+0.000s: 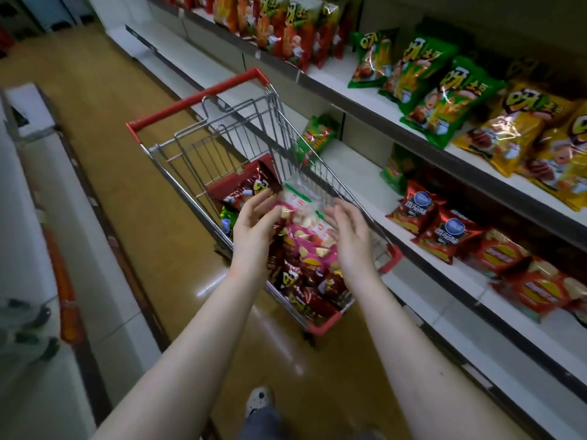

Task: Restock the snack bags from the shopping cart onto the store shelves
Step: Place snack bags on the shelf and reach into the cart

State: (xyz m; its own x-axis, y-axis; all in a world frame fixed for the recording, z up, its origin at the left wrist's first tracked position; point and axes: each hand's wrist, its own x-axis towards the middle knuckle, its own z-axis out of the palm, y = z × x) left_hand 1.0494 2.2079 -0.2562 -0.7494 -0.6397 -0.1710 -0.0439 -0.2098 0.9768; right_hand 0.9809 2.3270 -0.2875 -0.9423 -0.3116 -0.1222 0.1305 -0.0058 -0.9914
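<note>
Judging by how things lie, the restocking is held to be partly done. Green bags (422, 68) and yellow bags (524, 128) are already laid out on the store shelves (359, 173), and red bags (451, 230) are lined up one level lower, though bare stretches are left beside them. The shopping cart (197, 100), parked just beside the shelving, is loaded with pink bags (314, 252) and dark red bags (305, 293), so much stock is judged to be left. A clear bag (300, 206) of pale snacks is raised above that load, between the hands. Its left edge appears to be pinched between thumb and fingers of the left hand (254, 223), while the right hand (349, 230) is spread with straight fingers by the bag's right edge; whether contact is made there cannot be told through the blur.
</note>
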